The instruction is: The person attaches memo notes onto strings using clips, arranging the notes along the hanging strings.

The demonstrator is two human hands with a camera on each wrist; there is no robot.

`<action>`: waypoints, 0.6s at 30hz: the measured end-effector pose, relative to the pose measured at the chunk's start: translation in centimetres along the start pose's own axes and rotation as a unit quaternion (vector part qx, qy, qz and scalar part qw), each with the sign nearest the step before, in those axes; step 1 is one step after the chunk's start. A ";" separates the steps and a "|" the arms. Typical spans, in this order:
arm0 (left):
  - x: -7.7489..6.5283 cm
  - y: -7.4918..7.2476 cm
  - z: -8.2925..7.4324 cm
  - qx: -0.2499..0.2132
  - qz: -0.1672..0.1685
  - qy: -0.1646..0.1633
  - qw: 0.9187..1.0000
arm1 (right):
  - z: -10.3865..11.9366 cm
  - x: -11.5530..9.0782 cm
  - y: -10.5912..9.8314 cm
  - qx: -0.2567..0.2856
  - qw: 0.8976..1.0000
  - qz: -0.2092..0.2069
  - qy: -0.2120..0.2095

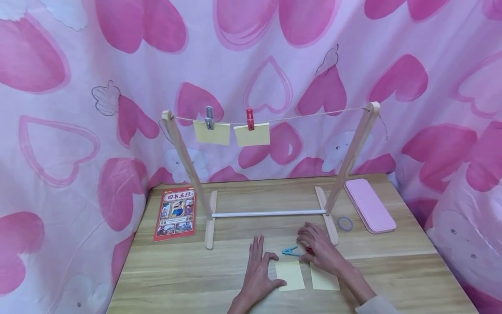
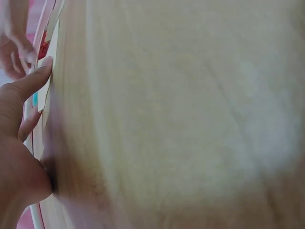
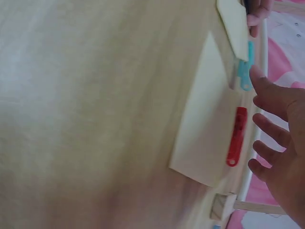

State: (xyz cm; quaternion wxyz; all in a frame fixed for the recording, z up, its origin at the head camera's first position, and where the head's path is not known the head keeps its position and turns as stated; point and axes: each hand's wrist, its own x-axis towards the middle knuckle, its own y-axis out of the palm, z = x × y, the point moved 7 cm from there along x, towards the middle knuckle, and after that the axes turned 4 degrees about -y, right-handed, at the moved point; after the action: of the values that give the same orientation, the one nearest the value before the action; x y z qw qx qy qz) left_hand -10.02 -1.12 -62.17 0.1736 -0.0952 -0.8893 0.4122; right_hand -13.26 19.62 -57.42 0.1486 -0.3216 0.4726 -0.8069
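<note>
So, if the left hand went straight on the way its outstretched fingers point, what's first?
Probably the white crossbar, ahead of the left hand; relative height is unclear, so it might pass over.

Pegs, four: silver peg point(image 1: 209, 117) and red peg point(image 1: 250, 119) on the string point(image 1: 313, 115); blue peg point(image 1: 290, 251) and second red peg point(image 3: 236, 137) toward the front edge of the worktop point(image 1: 188, 279).
Yellow papers point(image 1: 290, 277), four: two on the string, two toward the front edge.
Wooden posts point(image 1: 351, 161), two.
Wooden feet point(image 1: 209, 237), two.
White crossbar point(image 1: 268, 213), one.
String, one.
Book point(image 1: 176, 213), one, by the left edge.
Pink case point(image 1: 370, 205), one, by the right edge.
Ring point(image 1: 340, 223), one.
</note>
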 end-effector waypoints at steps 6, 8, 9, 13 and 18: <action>0.1 -0.4 -0.1 -0.009 0.016 0.004 1.000 | 0.0 -0.7 0.9 -0.003 1.000 -0.007 -0.002; 0.0 -0.3 0.0 0.000 0.003 0.018 1.000 | 0.0 -0.8 1.0 -0.005 1.000 -0.017 -0.006; 0.0 -0.3 0.0 0.007 -0.009 0.029 1.000 | 0.0 -0.8 1.1 -0.007 1.000 -0.024 -0.009; -0.2 -0.3 0.2 -0.005 -0.060 0.072 0.996 | 0.0 -1.0 1.3 -0.020 0.999 -0.045 -0.021; -0.4 -0.7 0.7 -0.110 -0.087 0.070 0.988 | 0.5 -1.2 1.6 -0.040 0.997 -0.049 -0.039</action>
State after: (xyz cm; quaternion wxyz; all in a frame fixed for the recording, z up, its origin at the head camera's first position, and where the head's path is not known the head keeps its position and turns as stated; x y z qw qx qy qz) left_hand -9.99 -2.19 -62.18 0.2593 -0.0643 -0.9198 0.2873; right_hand -12.11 19.11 -59.05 0.1141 -0.3810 0.4817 -0.7809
